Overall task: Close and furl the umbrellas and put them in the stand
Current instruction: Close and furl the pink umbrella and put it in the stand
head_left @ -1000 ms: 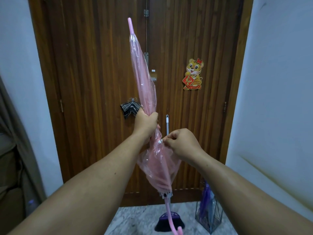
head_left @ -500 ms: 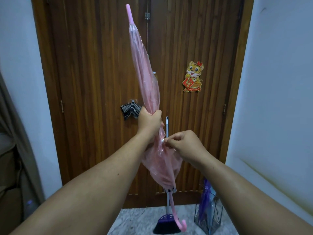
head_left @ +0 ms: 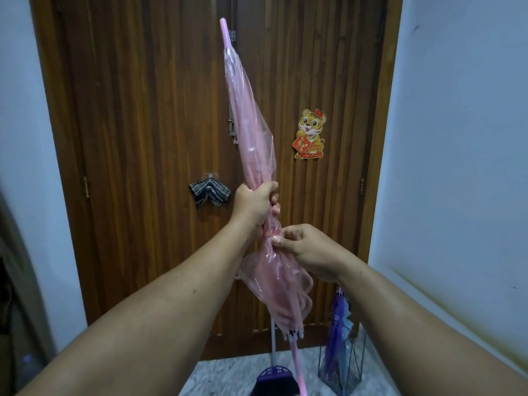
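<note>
A closed pink see-through umbrella [head_left: 250, 124] stands nearly upright in front of me, tip up, its pink shaft running down past the frame's bottom edge. My left hand [head_left: 254, 205] grips its bunched canopy around the middle. Just below, my right hand [head_left: 304, 251] pinches the plastic folds, apparently at the closing strap, which the fingers hide. The lower canopy still bulges loose. A wire umbrella stand [head_left: 343, 364] sits on the floor at the lower right with a purple umbrella [head_left: 338, 318] standing in it.
A dark wooden double door [head_left: 160, 138] fills the background, with a tiger sticker [head_left: 311, 134] and a striped cloth [head_left: 210, 192] hanging on it. A purple broom [head_left: 274, 378] leans by the door. White walls close in on both sides; the floor is marble.
The umbrella has dropped slightly and tilted, its handle now out of view. My right hand has shifted closer under my left, pressing into the folds.
</note>
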